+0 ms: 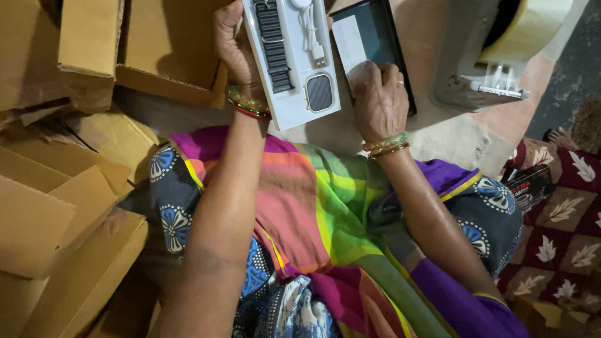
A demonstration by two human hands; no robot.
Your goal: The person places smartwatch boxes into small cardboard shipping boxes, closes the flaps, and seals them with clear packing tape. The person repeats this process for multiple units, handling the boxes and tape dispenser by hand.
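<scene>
My left hand [233, 45] grips the left edge of a white tray [294, 94] that carries a dark watch strap [273, 45], a square watch body [318, 92] and a coiled white cable [311, 28]. Just to the right, my right hand [377, 97] rests palm-down on the lower part of a flat black box [375, 37] with a white label, lying on the floor. Green and red bangles circle both wrists. A colourful draped cloth covers my lap beneath the arms.
Brown cardboard boxes [69, 206] are stacked along the left and at the top left [163, 44]. A grey tape dispenser [482, 62] with a tape roll stands at the top right. A dark red leaf-patterned cloth [563, 225] lies at the right.
</scene>
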